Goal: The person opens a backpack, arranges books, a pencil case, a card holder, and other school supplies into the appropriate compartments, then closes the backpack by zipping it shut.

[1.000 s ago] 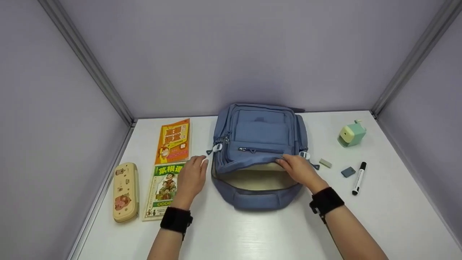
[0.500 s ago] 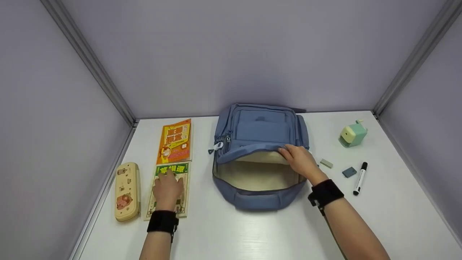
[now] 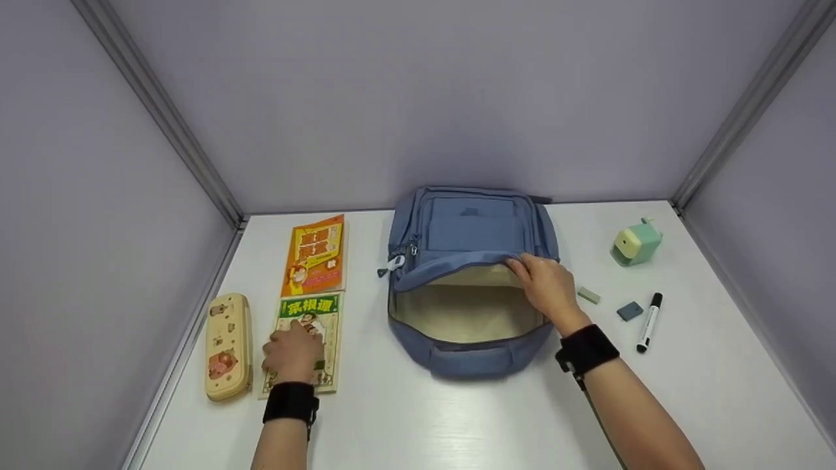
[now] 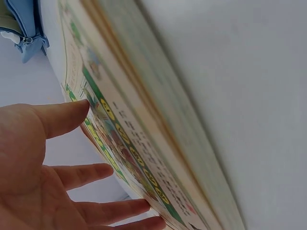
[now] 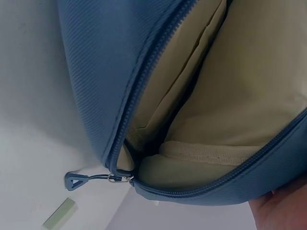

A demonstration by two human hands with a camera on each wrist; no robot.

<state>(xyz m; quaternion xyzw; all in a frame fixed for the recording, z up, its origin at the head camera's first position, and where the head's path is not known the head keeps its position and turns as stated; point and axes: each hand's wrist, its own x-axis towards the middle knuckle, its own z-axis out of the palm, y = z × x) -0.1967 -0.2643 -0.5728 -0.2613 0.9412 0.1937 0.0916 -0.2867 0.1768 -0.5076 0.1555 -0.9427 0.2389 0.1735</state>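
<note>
Backpack (image 3: 473, 225), blue, lies at your twelve o'clock on the white table (image 3: 450, 424), its mouth gaping toward six and showing the cream lining (image 3: 470, 316). Your right hand (image 3: 547, 287) is at the bag's three o'clock, fingers and thumb clamped on the lip of the front flap (image 3: 450, 266) and holding it up; some of those fingers are hidden behind the fabric. Your left hand (image 3: 292, 352) is over the green-titled book (image 3: 313, 313), which lies at the bag's eight o'clock. The left wrist view shows that hand's thumb and fingers spread apart, tips at the cover; you cannot tell there whether every tip touches. From that book, the orange book (image 3: 315, 254) lies just beside it at twelve o'clock, and the cream pencil case (image 3: 227, 346) lies at nine, near it. Taking the bag as centre again, the green sharpener (image 3: 637, 243) stands between two and three o'clock. The small pale green block (image 3: 588, 295) lies near the bag at three. Between three and four lie the dark blue block (image 3: 630, 311) and, just beside it, the capped marker (image 3: 649, 323). A black band (image 3: 290, 401) wraps each of your wrists.
</note>
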